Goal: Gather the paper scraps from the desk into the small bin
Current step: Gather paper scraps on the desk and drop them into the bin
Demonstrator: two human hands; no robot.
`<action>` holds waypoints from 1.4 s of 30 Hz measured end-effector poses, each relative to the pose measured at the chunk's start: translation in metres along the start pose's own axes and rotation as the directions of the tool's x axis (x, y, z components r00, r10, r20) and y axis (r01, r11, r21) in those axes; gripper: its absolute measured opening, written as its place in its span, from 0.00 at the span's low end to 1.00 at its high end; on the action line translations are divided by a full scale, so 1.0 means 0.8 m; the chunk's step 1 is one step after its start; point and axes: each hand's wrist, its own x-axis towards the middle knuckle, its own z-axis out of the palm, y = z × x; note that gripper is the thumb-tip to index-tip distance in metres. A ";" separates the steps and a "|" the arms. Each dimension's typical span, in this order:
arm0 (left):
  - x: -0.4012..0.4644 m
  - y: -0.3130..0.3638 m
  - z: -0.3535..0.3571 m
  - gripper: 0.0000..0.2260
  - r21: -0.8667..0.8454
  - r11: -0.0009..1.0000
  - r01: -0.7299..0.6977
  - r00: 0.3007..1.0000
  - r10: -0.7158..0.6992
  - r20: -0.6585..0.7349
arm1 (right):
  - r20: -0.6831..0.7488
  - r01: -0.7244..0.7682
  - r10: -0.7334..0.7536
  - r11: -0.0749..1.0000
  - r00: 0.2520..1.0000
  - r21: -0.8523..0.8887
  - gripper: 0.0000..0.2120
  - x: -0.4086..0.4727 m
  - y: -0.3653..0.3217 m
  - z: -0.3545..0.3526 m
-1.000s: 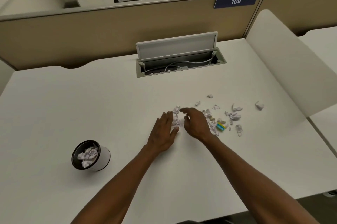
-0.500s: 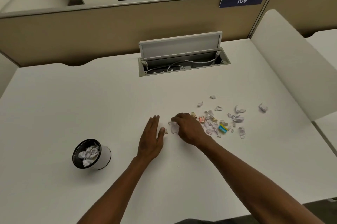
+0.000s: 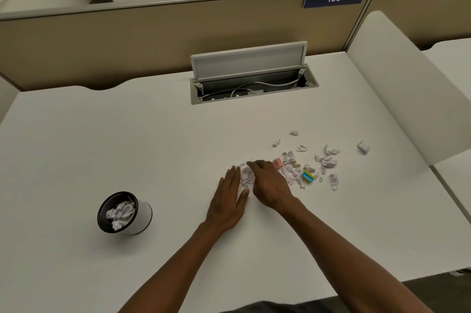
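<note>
Down near the front, two bare arms are stretched out over the white desk [image 3: 76,149]. To the left, a small bin [image 3: 125,213] is stood on the desk, with crumpled paper seen inside it. A little farther out, the left hand [image 3: 228,200] is laid flat, fingers straight and together. The right hand [image 3: 270,184] is set just beside it, fingers bent down over a little pile [image 3: 246,176] of scraps, which is cupped between both hands. More scraps [image 3: 327,161] are spread to the right, well apart from the bin. Farther back, an open cable box [image 3: 252,83] is seen in the desk.
</note>
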 end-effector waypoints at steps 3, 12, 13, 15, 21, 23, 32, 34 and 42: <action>0.002 -0.001 -0.015 0.29 -0.053 0.997 0.055 0.994 -0.060 -0.093 | -0.097 -0.097 0.103 0.993 0.990 0.072 0.29 -0.006 0.010 -0.007; 0.054 0.001 -0.052 0.29 0.084 0.991 0.100 0.991 -0.107 0.079 | 0.074 -0.112 0.109 0.993 0.991 0.026 0.47 0.001 0.009 0.006; 0.061 0.002 -0.055 0.30 0.097 0.989 0.114 0.982 -0.127 0.138 | 0.043 -0.121 0.118 0.991 0.992 0.064 0.47 0.003 0.009 0.005; 0.073 0.001 -0.061 0.35 0.123 0.981 0.148 0.957 -0.173 0.231 | -0.004 -0.134 0.136 0.985 0.991 0.104 0.49 0.009 0.010 0.000; 0.091 0.000 -0.073 0.46 0.236 0.968 0.082 0.919 -0.165 0.357 | 0.176 -0.076 0.096 0.990 0.980 -0.117 0.57 0.025 0.003 -0.008; 0.095 0.003 -0.072 0.42 0.209 0.974 0.084 0.929 -0.153 0.337 | 0.193 -0.024 0.041 0.996 0.980 -0.091 0.49 0.031 0.000 -0.010; 0.087 0.001 -0.060 0.23 0.086 0.994 0.071 0.973 -0.088 0.215 | 0.143 -0.037 0.047 0.997 0.989 -0.073 0.35 0.028 0.000 -0.008; 0.082 0.006 -0.055 0.16 0.055 0.995 0.079 0.980 -0.087 0.176 | 0.102 -0.029 0.030 0.999 0.994 -0.012 0.26 0.027 -0.006 -0.006; 0.052 0.015 -0.038 0.03 -0.064 0.991 0.121 0.992 -0.118 0.044 | 0.012 -0.104 0.104 0.973 0.995 0.206 0.11 0.024 -0.017 0.001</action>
